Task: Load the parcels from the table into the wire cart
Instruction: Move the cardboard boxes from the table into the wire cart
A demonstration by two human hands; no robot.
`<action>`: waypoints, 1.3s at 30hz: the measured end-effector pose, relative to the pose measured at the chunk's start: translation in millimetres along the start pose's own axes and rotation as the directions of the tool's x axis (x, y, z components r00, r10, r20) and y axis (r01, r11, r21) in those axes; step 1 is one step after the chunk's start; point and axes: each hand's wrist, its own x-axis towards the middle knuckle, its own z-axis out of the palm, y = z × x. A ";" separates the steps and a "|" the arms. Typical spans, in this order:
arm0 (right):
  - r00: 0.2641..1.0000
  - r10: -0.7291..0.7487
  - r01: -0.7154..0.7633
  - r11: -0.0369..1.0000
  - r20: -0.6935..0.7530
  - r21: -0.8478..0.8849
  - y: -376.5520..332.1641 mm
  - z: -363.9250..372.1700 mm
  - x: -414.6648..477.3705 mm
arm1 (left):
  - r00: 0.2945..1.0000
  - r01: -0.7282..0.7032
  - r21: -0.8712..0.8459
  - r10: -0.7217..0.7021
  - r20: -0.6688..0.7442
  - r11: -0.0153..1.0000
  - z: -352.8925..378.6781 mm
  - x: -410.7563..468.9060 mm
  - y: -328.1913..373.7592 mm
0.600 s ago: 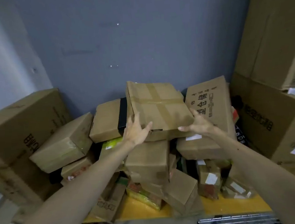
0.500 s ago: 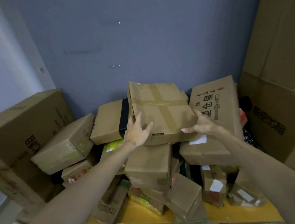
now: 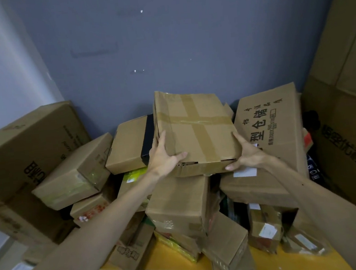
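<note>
A flat cardboard parcel [image 3: 193, 129] crossed with brown tape lies on top of a heap of boxes on the yellow table [image 3: 295, 260]. My left hand [image 3: 164, 157] grips its near left corner, thumb on top and fingers along the left side. My right hand [image 3: 244, 153] holds the near right corner, thumb under the front edge. The parcel tilts up toward the wall. The wire cart is out of view.
Under the parcel stands a taller box [image 3: 179, 205]. A long box with printed characters [image 3: 270, 139] leans on the right. More parcels [image 3: 75, 174] pile on the left. Big cartons [image 3: 23, 152] flank the left side, and others [image 3: 345, 141] flank the right. A grey wall is behind.
Both hands have closed in on the taped parcel's near corners and now hold it. The view has tilted up, so the cart's wire edge has dropped out of the bottom.
</note>
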 end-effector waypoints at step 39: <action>0.758 0.103 -0.111 0.993 -0.645 0.028 -39.7 92.0 -413.0 | 0.782 -0.500 -0.229 0.549 0.294 0.835 -64.4 -249.6 31.4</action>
